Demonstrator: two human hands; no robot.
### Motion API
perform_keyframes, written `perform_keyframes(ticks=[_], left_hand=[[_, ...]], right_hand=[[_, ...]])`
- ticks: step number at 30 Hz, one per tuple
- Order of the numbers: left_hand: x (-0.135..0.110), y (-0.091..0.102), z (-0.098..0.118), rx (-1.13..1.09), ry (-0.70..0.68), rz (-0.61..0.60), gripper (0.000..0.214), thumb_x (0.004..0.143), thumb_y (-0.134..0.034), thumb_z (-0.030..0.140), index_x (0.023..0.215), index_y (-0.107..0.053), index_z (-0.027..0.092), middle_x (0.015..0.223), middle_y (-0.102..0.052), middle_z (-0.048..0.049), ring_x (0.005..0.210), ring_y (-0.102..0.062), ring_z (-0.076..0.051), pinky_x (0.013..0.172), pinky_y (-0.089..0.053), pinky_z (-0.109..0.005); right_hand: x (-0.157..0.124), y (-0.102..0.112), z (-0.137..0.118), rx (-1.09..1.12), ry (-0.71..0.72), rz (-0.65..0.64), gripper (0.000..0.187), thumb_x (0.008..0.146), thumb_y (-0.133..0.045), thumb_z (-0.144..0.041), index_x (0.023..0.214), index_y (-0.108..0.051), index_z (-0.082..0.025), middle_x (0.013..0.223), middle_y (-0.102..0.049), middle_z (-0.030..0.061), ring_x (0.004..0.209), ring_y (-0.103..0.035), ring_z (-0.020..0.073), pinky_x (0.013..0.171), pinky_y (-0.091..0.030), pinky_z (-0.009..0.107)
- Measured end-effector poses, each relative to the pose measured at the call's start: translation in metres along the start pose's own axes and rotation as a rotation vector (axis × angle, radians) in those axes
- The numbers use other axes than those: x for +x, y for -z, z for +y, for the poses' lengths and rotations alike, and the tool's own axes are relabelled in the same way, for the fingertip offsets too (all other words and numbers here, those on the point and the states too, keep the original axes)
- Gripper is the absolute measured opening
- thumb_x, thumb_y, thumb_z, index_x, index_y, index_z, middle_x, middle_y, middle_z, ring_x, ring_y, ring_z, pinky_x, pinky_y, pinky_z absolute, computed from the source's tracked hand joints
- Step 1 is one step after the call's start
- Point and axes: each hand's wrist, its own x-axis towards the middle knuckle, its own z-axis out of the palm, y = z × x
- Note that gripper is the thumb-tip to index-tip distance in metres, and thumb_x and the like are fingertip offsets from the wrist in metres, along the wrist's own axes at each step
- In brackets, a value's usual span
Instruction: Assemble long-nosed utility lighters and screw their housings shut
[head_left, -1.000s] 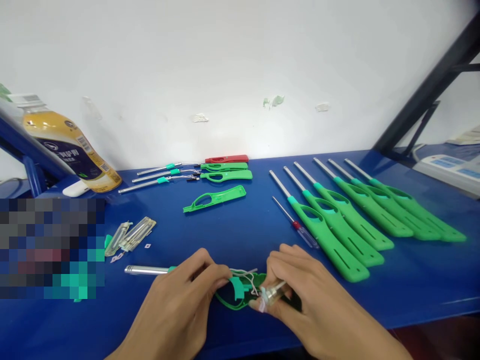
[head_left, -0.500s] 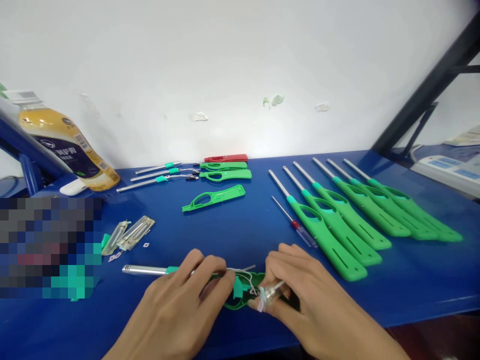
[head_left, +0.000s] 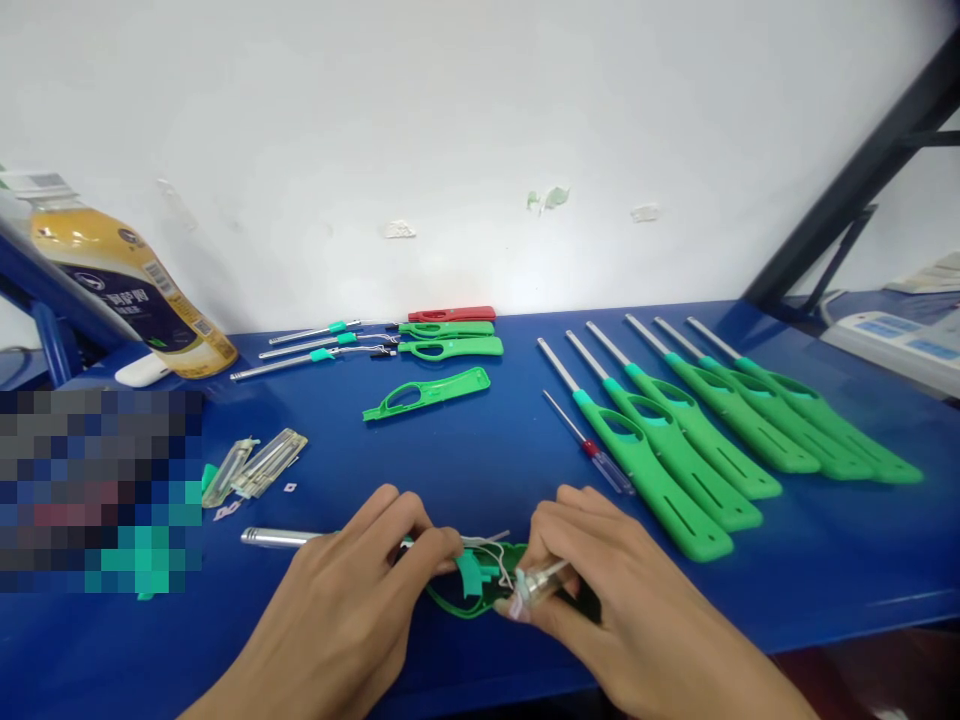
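Observation:
In front of me lies an opened stick lighter: a green handle half-shell (head_left: 466, 610), a silver tube (head_left: 277, 538) to the left and thin white wires (head_left: 495, 553). My left hand (head_left: 352, 590) rests over the tube end, thumb and forefinger pinched at the teal trigger (head_left: 472, 573). Between the fingers of my right hand (head_left: 592, 580) is a clear fuel tank (head_left: 543, 583), tilted, with a pale top end facing the wires. The right end of the half-shell is hidden under that hand.
Several assembled green lighters (head_left: 667, 490) lie at right beside a screwdriver (head_left: 589, 445). Behind are an empty half-shell (head_left: 427, 393), part-built lighters (head_left: 450, 347) and a red handle (head_left: 451, 314). Clear tanks (head_left: 270, 463) and a bottle (head_left: 142, 285) stand left.
My left hand has shifted slightly left, its thumb and forefinger drawing together at the trigger, which shows more now. My right hand keeps the tank in nearly the same place.

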Motion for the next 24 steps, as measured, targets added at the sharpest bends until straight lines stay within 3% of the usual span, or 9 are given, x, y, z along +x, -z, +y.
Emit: perform_keyframes(ticks=[4,9,13,19,24], left_hand=[[-0.0015,0.0006,-0.0006,-0.024,0.029,0.015,0.048,0.090,-0.039,-0.011,0.110,-0.061,0.026,0.088,-0.060,-0.0010,0.072,-0.058,-0.019,0.054,-0.045,-0.025],[-0.0046,-0.0007,-0.0002,-0.092,0.081,0.006,0.039,0.097,-0.042,-0.004,0.113,-0.061,0.026,0.090,-0.058,-0.0001,0.066,-0.059,-0.015,0.054,-0.047,-0.023],[-0.0029,-0.0026,0.0024,-0.068,0.053,0.026,0.046,0.092,-0.039,-0.008,0.111,-0.064,0.026,0.089,-0.060,-0.0003,0.066,-0.060,-0.015,0.053,-0.048,-0.023],[-0.0027,-0.0054,0.0033,-0.099,0.068,0.038,0.041,0.097,-0.041,-0.004,0.112,-0.064,0.026,0.089,-0.062,-0.0006,0.068,-0.062,-0.016,0.052,-0.050,-0.022],[-0.0049,-0.0081,0.0039,-0.160,0.092,0.053,0.033,0.103,-0.045,0.001,0.113,-0.064,0.026,0.090,-0.063,-0.0008,0.069,-0.063,-0.015,0.055,-0.053,-0.022]], right_hand=[[0.0007,0.0005,-0.0014,0.024,-0.006,-0.017,0.019,0.104,-0.065,-0.016,0.093,-0.052,-0.026,0.091,-0.060,-0.0068,0.088,-0.065,0.0152,0.122,-0.036,0.047],[-0.0003,0.0003,-0.0015,0.075,-0.034,-0.037,0.014,0.105,-0.064,-0.018,0.105,-0.057,-0.029,0.104,-0.068,-0.0075,0.103,-0.068,0.0166,0.127,-0.028,0.048],[-0.0007,0.0007,-0.0018,0.085,-0.032,-0.041,0.012,0.107,-0.061,-0.019,0.100,-0.056,-0.028,0.097,-0.064,-0.0076,0.095,-0.066,0.0152,0.128,-0.024,0.049],[-0.0024,-0.0003,-0.0004,0.032,0.023,-0.004,0.017,0.108,-0.058,-0.016,0.095,-0.053,-0.026,0.090,-0.059,-0.0066,0.086,-0.061,0.0149,0.120,-0.034,0.045],[-0.0005,-0.0017,0.0037,-0.025,0.103,0.058,0.021,0.105,-0.060,-0.009,0.094,-0.053,-0.026,0.087,-0.057,-0.0056,0.083,-0.058,0.0162,0.103,-0.045,0.037]])
